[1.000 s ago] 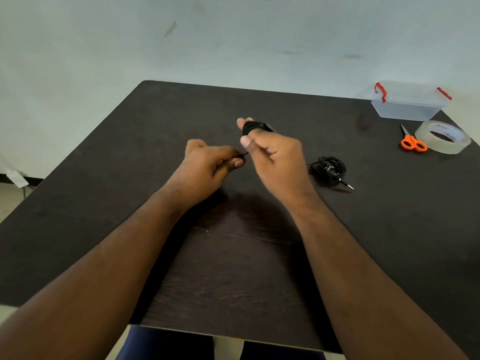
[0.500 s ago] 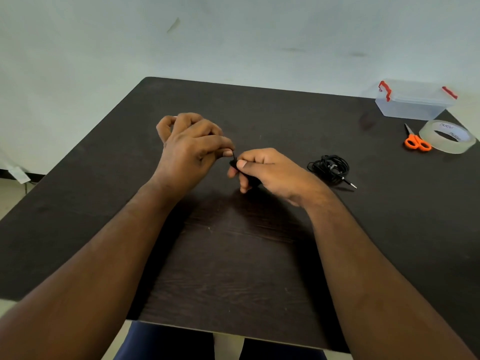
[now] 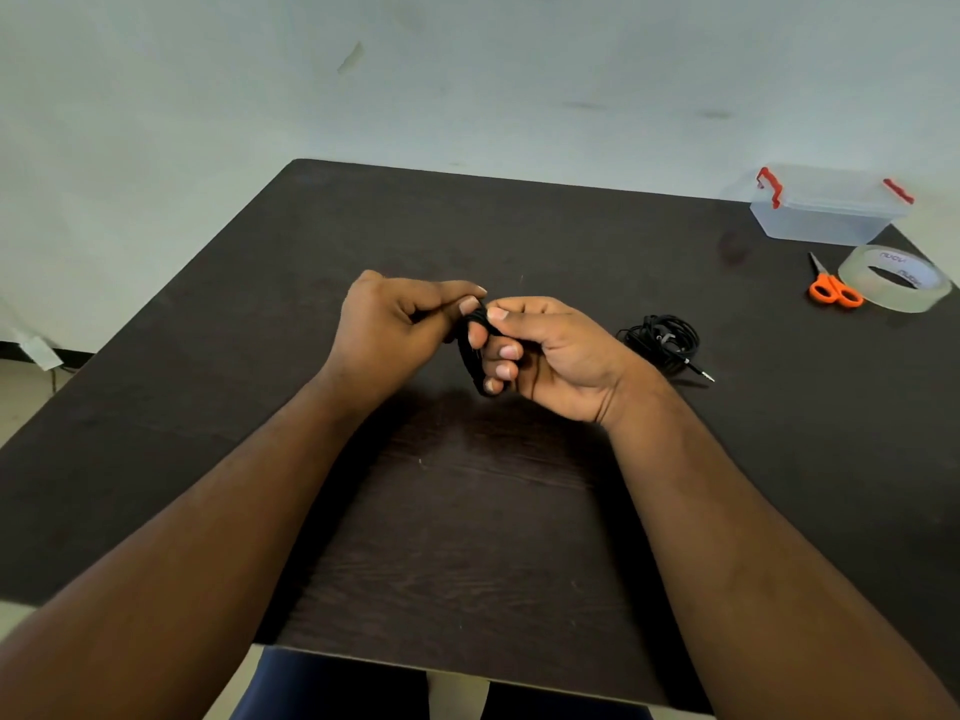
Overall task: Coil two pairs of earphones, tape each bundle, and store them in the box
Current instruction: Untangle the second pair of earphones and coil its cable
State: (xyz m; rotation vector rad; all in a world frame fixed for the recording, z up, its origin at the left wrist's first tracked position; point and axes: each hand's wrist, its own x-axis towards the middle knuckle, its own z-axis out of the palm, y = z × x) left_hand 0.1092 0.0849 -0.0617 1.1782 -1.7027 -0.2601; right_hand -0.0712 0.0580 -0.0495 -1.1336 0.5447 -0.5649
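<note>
**Holding the first coiled earphones**

My left hand [image 3: 400,324] pinches the coiled earphones [image 3: 470,350] at the top; my right hand [image 3: 545,356] curls round them. I should keep the loops tight before taping. Further right lie the second earphones [image 3: 662,340], the scissors [image 3: 834,288], the tape roll [image 3: 896,278] and the box [image 3: 826,210], lid closed, apparently empty.

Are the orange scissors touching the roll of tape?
Cannot tell. In the head view the scissors lie right against the tape roll, overlapping its edge, with no clear gap.
</note>
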